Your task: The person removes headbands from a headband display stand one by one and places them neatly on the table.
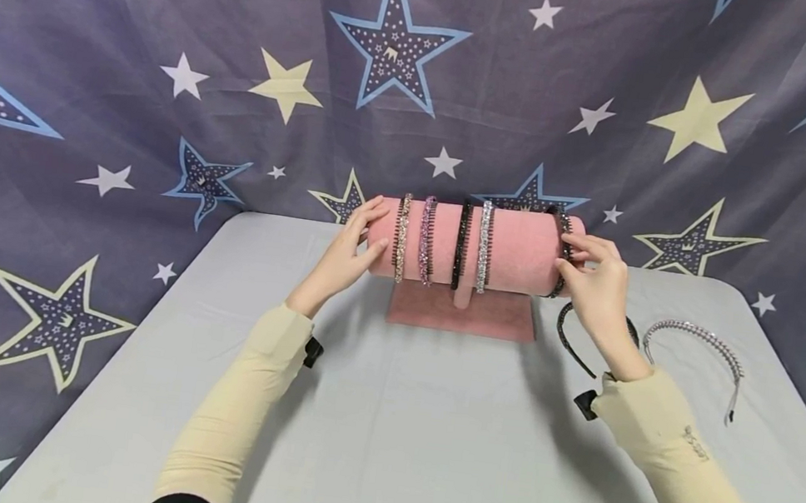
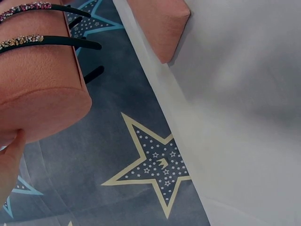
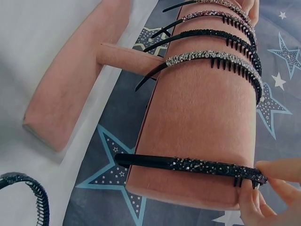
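A pink cylindrical stand (image 1: 523,254) carries several glittery headbands. My left hand (image 1: 341,261) rests on the cylinder's left end, beside a gold headband (image 1: 401,239); in the left wrist view only part of that hand (image 2: 10,162) shows at the end face. With thumb and fingers my right hand (image 1: 598,292) pinches a black speckled headband (image 3: 211,167) around the right end. Purple (image 1: 426,240), black (image 1: 461,244) and silver (image 1: 484,247) headbands sit between. In the right wrist view the right hand (image 3: 275,188) grips the black band's toothed part.
On the grey-white table (image 1: 381,433), right of the stand's pink base (image 1: 463,313), lie a dark headband (image 1: 572,352) and a silver beaded headband (image 1: 713,338). A star-patterned cloth (image 1: 236,13) hangs behind the table and at both sides.
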